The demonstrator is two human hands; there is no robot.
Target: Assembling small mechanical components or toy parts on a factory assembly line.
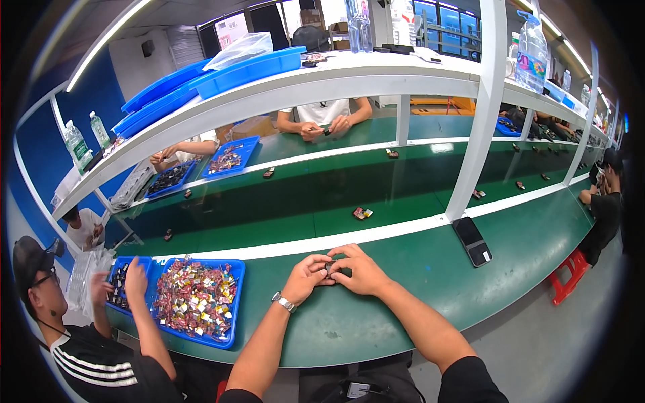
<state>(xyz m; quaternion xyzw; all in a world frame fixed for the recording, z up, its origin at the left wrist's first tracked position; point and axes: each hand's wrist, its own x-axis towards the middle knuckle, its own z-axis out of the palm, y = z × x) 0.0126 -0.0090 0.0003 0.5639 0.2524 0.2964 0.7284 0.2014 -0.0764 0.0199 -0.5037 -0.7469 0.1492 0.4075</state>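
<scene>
My left hand, with a metal-banded watch on its wrist, and my right hand meet over the green tabletop. Between their bent fingers sits a small black part; both hands grip it, and the fingers hide most of its shape. To the left of my left hand stands a blue tray heaped with small pink, white and yellow pieces with thin leads. A dark smartphone lies on the table to the right of my right hand.
A green belt carrying scattered small clusters runs beyond the white rail. A white post rises at the table's far edge. At my left a co-worker reaches over another blue tray. Others sit across the belt. A red stool stands at right.
</scene>
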